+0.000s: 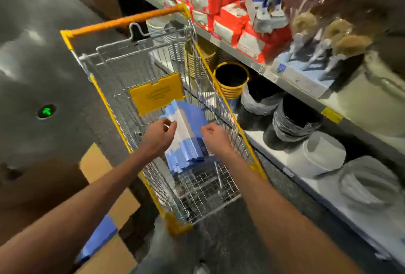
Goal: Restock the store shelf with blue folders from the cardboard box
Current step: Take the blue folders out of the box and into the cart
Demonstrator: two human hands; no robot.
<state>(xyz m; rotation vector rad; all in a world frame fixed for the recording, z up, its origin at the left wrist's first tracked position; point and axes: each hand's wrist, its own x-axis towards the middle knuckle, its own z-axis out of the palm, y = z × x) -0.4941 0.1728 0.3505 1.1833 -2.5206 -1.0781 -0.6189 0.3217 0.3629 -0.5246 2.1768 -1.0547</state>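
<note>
Risks first, sweeping from the left. Down on the floor, cardboard box (96,164) right by the feet, something blue showing in it. Easy to clip with a shoe when turning toward the shelf.

Then the cart (105,98), with the blue folders (188,133) inside its basket as a fanned, uneven stack between both hands. Left hand (158,135) pinching the pale band at the stack's left edge, fingers and thumb curled onto it. Right hand (215,137) curled at the stack's right edge; too blurred to tell whether actually closed on it. Could go wrong right here: a light two-point hold on loose, slick covers, so probably a slide and a spill through the hands into the basket. Corners may also catch on the wire when lifted.

Further right, the shelf (306,89), already crowded with goods. A wide swing with a full stack could well knock the yellow bucket (231,80) or the wrapped black tubs (293,120) beneath.

Now materials, same direction. Box: matte brown card, flat flaps. Cart: thin silvery wire mesh, yellow rails, orange handle bar, yellow plastic flap. Folders: thin, flat, smooth-looking, stepped edges in several blues. Bucket: round, ribbed. Tubs: round, dark, under crinkled film. Shelf: pale, hard, straight-edged.
</note>
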